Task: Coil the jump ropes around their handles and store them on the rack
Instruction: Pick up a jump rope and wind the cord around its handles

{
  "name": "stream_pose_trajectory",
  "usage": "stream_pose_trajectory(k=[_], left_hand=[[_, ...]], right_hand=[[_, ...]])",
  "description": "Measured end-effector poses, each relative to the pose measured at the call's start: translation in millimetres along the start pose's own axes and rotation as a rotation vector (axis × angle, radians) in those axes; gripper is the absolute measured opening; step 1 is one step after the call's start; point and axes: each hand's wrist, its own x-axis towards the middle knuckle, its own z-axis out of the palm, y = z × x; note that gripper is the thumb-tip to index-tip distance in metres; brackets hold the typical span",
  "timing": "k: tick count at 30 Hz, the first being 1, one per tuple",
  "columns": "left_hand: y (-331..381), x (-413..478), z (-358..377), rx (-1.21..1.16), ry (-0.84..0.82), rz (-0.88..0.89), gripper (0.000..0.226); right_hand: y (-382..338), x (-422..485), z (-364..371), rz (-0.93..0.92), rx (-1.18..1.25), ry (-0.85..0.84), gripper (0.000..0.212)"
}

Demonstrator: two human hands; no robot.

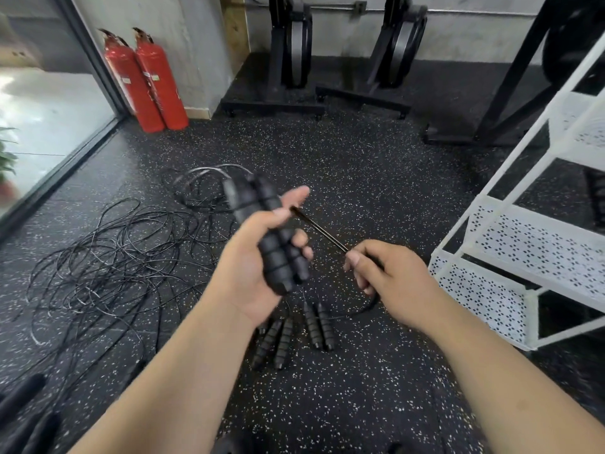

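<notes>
My left hand (252,260) grips two black ribbed jump rope handles (262,224) held side by side, thumb across them. A taut black rope (319,228) runs from the handles to my right hand (389,273), which pinches it; the rope loops on below that hand. On the speckled floor lie two more pairs of black handles (294,332) beneath my hands, and a tangle of thin black ropes (108,257) spreads to the left. The white perforated rack (537,244) stands at the right.
Two red fire extinguishers (147,80) lean at the wall by a glass door at the left. Black exercise machines (294,60) stand at the back. A black frame post (510,93) rises behind the rack. Dark foam cylinders (23,407) lie at the bottom left.
</notes>
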Motion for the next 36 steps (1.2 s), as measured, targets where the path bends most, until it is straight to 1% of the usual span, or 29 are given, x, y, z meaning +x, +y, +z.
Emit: stream_pose_trajectory(k=[2,4,8,11,13,15,18,20,22,25,27,30,32,36], left_hand=[[10,0,-7,-0.05,0.003,0.059,0.05],[11,-1,-9,-0.038,-0.006,0.061,0.052],[-9,-8,3,0.071,-0.062,-0.081,0.06],[-32,-12,12,0.175,-0.112,-0.173,0.054],[-40,-12,13,0.203,-0.108,-0.191,0.05],[-35,-8,12,0.182,-0.106,-0.177,0.047],[-14,-2,5,0.094,-0.081,-0.085,0.047],[-4,1,0,0.025,-0.05,-0.023,0.052],[-2,1,-3,0.002,-0.023,0.003,0.053],[-10,-2,3,0.042,-0.017,-0.044,0.055],[-20,-6,9,0.096,-0.048,-0.107,0.057],[-37,-11,17,0.193,-0.105,-0.164,0.052],[-41,-11,18,0.224,-0.117,-0.163,0.05],[-20,-3,8,0.134,-0.071,-0.09,0.046]], right_hand=[[-2,-1,-3,-0.029,0.032,0.01,0.025],[-7,-2,-3,-0.047,0.085,0.043,0.025],[-8,1,4,-0.061,0.08,0.09,0.023],[-2,3,10,-0.055,0.039,0.119,0.021],[-1,3,10,-0.032,0.018,0.108,0.022],[0,1,6,-0.012,0.003,0.074,0.024],[-1,-1,-1,0.022,0.007,0.003,0.027],[-1,-2,-4,0.017,0.003,0.003,0.026],[-3,-3,-6,-0.001,0.008,0.039,0.027],[-6,-2,-3,-0.011,0.033,0.099,0.029],[-5,-1,2,-0.026,0.027,0.119,0.028],[-1,-1,7,-0.045,0.026,0.12,0.026],[1,-1,7,-0.033,0.031,0.103,0.025],[3,-2,1,-0.008,0.014,0.046,0.018]])
